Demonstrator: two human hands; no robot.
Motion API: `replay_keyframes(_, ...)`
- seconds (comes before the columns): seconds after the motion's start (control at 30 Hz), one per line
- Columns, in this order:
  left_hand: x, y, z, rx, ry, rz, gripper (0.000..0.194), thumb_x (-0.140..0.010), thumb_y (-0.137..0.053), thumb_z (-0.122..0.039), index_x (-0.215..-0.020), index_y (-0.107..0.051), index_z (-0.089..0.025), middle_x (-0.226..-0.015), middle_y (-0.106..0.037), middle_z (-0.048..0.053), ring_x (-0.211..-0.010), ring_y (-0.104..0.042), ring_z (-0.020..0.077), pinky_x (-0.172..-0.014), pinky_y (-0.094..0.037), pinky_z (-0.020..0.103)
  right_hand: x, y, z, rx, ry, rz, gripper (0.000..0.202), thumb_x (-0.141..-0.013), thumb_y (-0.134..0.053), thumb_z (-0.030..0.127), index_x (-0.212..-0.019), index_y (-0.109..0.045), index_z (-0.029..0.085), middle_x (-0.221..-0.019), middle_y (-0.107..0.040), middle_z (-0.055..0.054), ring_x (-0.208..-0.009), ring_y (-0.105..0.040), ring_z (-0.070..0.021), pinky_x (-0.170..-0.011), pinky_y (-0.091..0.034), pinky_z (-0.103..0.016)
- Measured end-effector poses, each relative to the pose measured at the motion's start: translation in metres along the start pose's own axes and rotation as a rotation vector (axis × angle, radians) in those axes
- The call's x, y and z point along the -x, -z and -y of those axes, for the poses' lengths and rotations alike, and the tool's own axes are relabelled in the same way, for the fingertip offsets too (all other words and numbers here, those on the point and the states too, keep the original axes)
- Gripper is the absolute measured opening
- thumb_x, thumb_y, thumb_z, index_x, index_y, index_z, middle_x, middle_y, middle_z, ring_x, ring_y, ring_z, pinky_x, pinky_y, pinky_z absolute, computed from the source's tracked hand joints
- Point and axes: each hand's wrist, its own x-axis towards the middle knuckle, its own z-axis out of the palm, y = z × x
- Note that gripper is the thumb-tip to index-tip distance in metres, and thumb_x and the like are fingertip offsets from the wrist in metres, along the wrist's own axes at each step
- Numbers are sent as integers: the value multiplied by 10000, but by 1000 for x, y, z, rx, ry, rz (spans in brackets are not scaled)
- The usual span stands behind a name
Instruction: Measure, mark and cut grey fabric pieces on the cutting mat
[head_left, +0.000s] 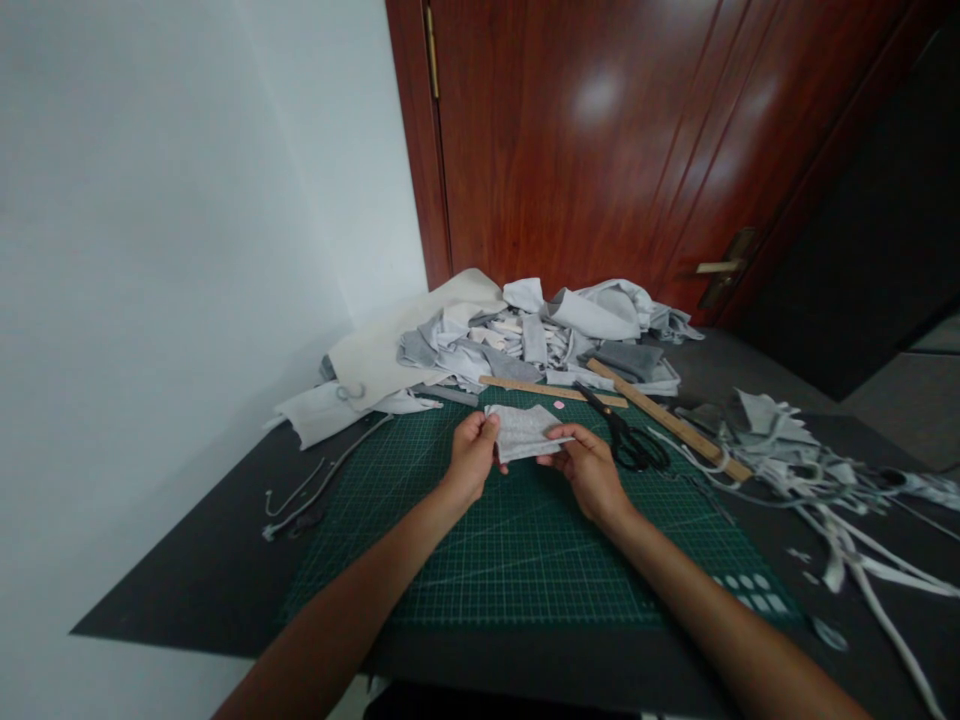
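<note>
Between my two hands is a small light grey piece of fabric [523, 432], held just above a green cutting mat [517, 560]. My left hand [474, 455] pinches its left edge, thumb on top. On the other side, my right hand [586, 465] grips the lower right corner between thumb and fingers. The cloth looks folded or layered along its lower edge. Black-handled scissors [637, 447] lie right of my right hand. Behind the cloth are a thin wooden ruler [551, 391] and a small pink piece [559, 405].
A heap of grey and white fabric scraps [517, 340] lines the back of the black table [217, 560]. To the right, a thicker wooden ruler [675, 425] lies slanted beside tangled fabric strips [817, 490]. Cords [330, 480] lie at left. A brown door [562, 150] stands behind.
</note>
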Motion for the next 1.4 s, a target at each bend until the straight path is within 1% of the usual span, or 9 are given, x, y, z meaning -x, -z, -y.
replay_keyframes(0.2, -10, 9, -2, -88, 30, 25, 554, -739, -735, -715, -752, -538, -197, -557, -537, -40, -431, -506, 114, -357, -409, 219, 0, 2, 9, 51, -8, 51, 232, -647, -840, 363, -800, -757, 209, -845, -718, -22, -736, -662, -197, -743, -605, -388)
replay_keyframes(0.33, -15, 16, 1, -182, 67, 66, 527, -771, -700, -702, -757, -526, -205, -546, -532, -37, -423, -508, 125, -371, -411, 233, -1, 5, 7, 120, 46, 81, 367, -775, -770, 565, -805, -751, 199, -834, -708, -35, -779, -656, -214, -752, -594, -388)
replay_keyframes(0.5, -18, 24, 8, -437, 44, 137, 386, -799, -748, -461, -624, -518, -205, -471, -457, -59, -385, -423, 102, -414, -314, 216, -6, 17, -4, 723, 140, 116, 441, -881, -624, 589, -628, -617, 228, -611, -605, -16, -624, -608, -220, -676, -550, -388)
replay_keyframes(0.6, -16, 24, 8, -590, -46, 162, 346, -793, -733, -287, -553, -500, -200, -494, -458, -51, -464, -418, 109, -489, -268, 230, -2, 19, -6, 1009, 338, 110, 349, -940, -546, 494, -953, -722, 193, -965, -742, -130, -938, -696, -316, -891, -547, -488)
replay_keyframes(0.73, -13, 22, 5, -745, -160, 192, 312, -817, -665, -188, -552, -500, -199, -564, -498, -32, -582, -441, 139, -579, -249, 266, 8, 13, -4, 1146, 540, 276, 583, -994, -476, 420, -1508, -483, 144, -1574, -481, -194, -1489, -404, -332, -1213, -306, -578)
replay_keyframes(0.9, -13, 27, 6, -882, -228, 203, 287, -854, -603, -160, -600, -480, -210, -602, -512, -19, -611, -466, 163, -611, -239, 290, 22, 9, -7, 1265, 437, 645, 804, -903, -638, 579, -1545, -468, 126, -1615, -405, -218, -1521, -344, -380, -1253, -234, -600)
replay_keyframes(1.17, -21, 33, 7, -1023, -253, 246, 329, -885, -590, -183, -600, -428, -211, -604, -503, -23, -626, -489, 162, -612, -261, 284, 27, 10, -2, 1416, 350, 745, 1124, -863, -529, 801, -1631, -235, 36, -1678, -190, -260, -1581, -147, -360, -1287, -121, -555)
replay_keyframes(1.27, -23, 33, 6, -1070, -248, 272, 311, -901, -589, -183, -624, -450, -202, -623, -516, -27, -639, -496, 156, -610, -265, 278, 17, 14, 6, 1533, 403, 668, 1172, -873, -449, 838, -1637, -139, 5, -1688, -104, -275, -1593, -57, -350, -1281, -38, -580)
replay_keyframes(1.4, -20, 33, 2, -1137, -258, 333, 275, -945, -572, -187, -678, -504, -194, -664, -560, -18, -669, -529, 159, -630, -299, 278, 13, 15, 7, 1618, 440, 666, 1281, -794, -462, 912, -1626, -177, -19, -1685, -100, -291, -1592, -59, -376, -1280, -22, -581)
